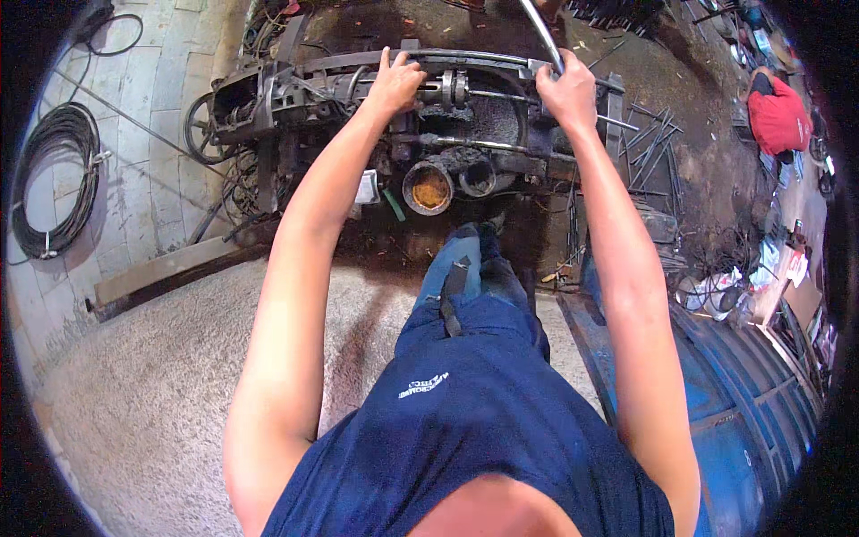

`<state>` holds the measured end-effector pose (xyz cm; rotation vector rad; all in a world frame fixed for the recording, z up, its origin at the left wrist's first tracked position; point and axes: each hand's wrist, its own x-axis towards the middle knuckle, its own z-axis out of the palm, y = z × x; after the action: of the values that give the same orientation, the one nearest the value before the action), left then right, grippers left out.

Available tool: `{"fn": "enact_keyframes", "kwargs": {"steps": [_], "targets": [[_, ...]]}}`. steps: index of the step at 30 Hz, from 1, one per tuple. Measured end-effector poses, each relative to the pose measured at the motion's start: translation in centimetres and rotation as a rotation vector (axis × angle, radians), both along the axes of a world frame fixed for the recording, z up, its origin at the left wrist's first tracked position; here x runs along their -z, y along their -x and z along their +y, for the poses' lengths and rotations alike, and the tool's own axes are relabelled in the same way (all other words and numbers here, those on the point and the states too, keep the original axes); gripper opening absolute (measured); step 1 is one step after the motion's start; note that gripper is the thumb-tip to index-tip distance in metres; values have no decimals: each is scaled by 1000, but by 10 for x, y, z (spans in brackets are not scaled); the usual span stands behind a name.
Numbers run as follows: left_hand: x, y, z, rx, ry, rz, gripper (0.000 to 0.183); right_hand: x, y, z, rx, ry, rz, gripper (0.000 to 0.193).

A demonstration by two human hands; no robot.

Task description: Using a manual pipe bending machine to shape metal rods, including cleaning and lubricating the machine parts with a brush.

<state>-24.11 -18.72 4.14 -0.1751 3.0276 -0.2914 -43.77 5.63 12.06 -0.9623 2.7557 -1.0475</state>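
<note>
A dark, greasy machine [304,94] with steel rods lies across the space in front of me. My left hand [396,85] rests on its middle, beside a round clamp-like collar [455,89]; its fingers are spread, and their undersides are hidden. Over the machine's right end, my right hand [570,93] is closed around a shiny metal rod [540,27] that runs up past the top edge of the picture. Below the collar, toward me, are a metal cup [429,188] with orange-brown stuff in it and a second round opening [478,177].
A coil of black cable [55,179] lies on the tiles at left. Thin metal rods [658,148] are scattered right of the machine. A person in a red top [778,116] is at far right. A blue ribbed metal panel [725,394] lies at my right.
</note>
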Motion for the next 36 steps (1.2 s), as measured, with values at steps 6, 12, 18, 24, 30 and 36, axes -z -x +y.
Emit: {"fn": "enact_keyframes", "kwargs": {"steps": [6, 12, 18, 24, 30, 36], "targets": [[23, 7, -10, 86, -75, 62, 16, 1, -1, 0, 25, 19, 4, 45], [20, 13, -9, 91, -74, 5, 17, -11, -9, 5, -11, 223, 362, 38], [8, 14, -5, 5, -143, -191, 47, -6, -104, 54, -103, 209, -392, 45], [6, 16, -6, 3, -141, -187, 39, 54, -90, 49, 349, 112, -164, 65], [6, 17, -3, 9, -122, -143, 39, 75, -56, 34, 532, -28, -199, 73], [1, 21, -1, -34, -115, -258, 54, 77, -42, 35, 477, -26, -477, 67]]}}
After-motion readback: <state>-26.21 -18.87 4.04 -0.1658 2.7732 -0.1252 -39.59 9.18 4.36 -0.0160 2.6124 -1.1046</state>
